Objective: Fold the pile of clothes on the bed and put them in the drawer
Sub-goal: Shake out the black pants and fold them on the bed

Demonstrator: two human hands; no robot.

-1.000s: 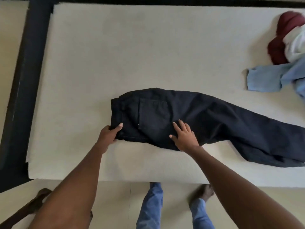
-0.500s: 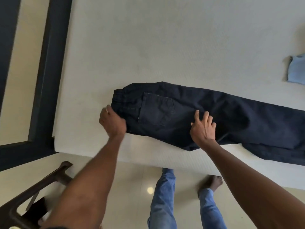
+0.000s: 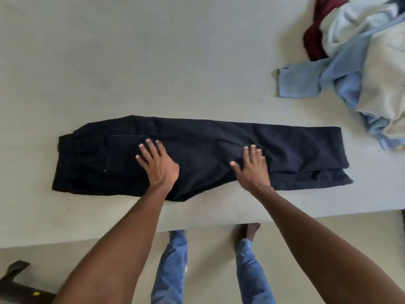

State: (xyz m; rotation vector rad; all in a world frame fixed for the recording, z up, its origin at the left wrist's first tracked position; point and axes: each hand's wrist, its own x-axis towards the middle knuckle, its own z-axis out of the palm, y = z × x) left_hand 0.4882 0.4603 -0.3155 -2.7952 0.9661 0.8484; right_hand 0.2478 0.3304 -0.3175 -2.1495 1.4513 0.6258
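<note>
Near the front edge of the bed [image 3: 153, 62] my dark trousers [image 3: 219, 145] lie flat, legs stacked, waistband to my left — my left hand [image 3: 158, 164] presses beside the back pocket and my right hand [image 3: 252, 166] on the thigh, fingers straight and spread, gripping nothing. At the bed's far right sits the pile of clothes [image 3: 359, 58] — maroon, white, pale blue.

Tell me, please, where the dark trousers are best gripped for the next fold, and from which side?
Probably the leg hems at the right end of the dark trousers. They lie flat and lengthwise on the bed, waistband left, so the right hand could pinch both stacked hems from the right and carry them over towards the waistband.
</note>
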